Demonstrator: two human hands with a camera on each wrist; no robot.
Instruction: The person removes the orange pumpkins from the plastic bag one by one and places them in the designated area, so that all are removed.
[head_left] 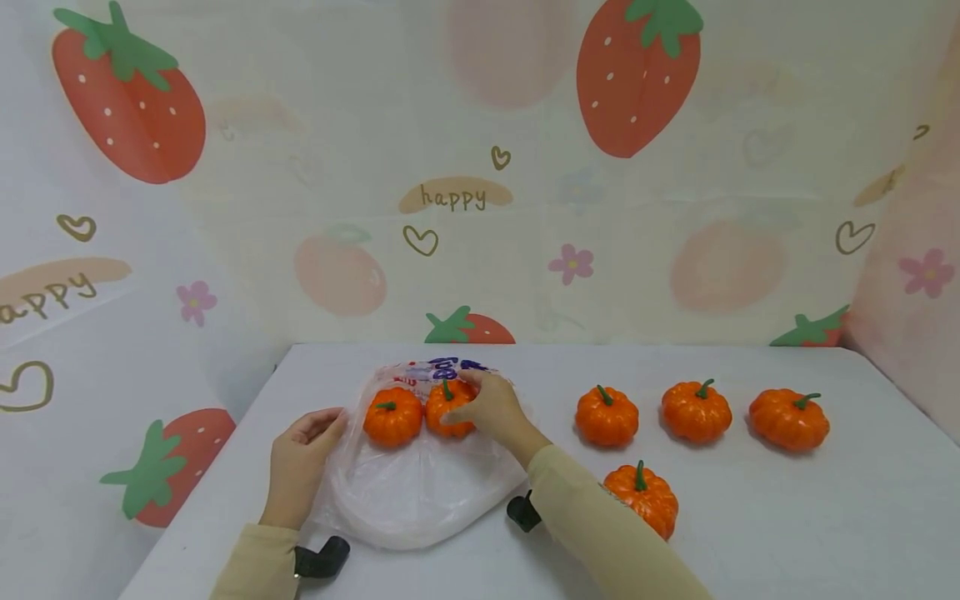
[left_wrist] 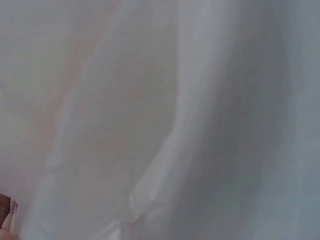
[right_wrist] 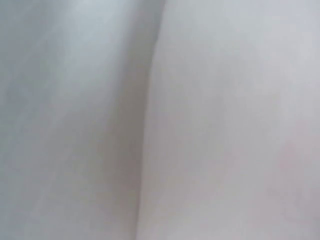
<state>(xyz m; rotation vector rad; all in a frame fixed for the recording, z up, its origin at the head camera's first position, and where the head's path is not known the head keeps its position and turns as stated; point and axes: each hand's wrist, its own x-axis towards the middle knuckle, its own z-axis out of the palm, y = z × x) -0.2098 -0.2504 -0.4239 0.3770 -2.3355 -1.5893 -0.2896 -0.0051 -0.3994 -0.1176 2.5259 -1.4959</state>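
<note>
A translucent white plastic bag (head_left: 420, 500) with purple and red print lies spread on the table. My left hand (head_left: 300, 454) pinches its left edge. Two small orange pumpkins sit at the bag: one pumpkin (head_left: 393, 418) at the left and another pumpkin (head_left: 441, 402) beside it. My right hand (head_left: 497, 412) holds the second one, its thumb in front and fingers on the far side. Pale, blurred plastic (left_wrist: 200, 125) fills the left wrist view, with a bit of fingers (left_wrist: 7, 215) at the lower left corner. The right wrist view shows only a blurred whitish surface (right_wrist: 225, 120).
To the right stand three more pumpkins in a row: a near one (head_left: 607, 417), a middle one (head_left: 696, 412) and a far one (head_left: 790, 419). Another pumpkin (head_left: 651, 498) sits closer, partly behind my right sleeve (head_left: 607, 521). A strawberry-printed backdrop (head_left: 525, 217) encloses the white table (head_left: 787, 525).
</note>
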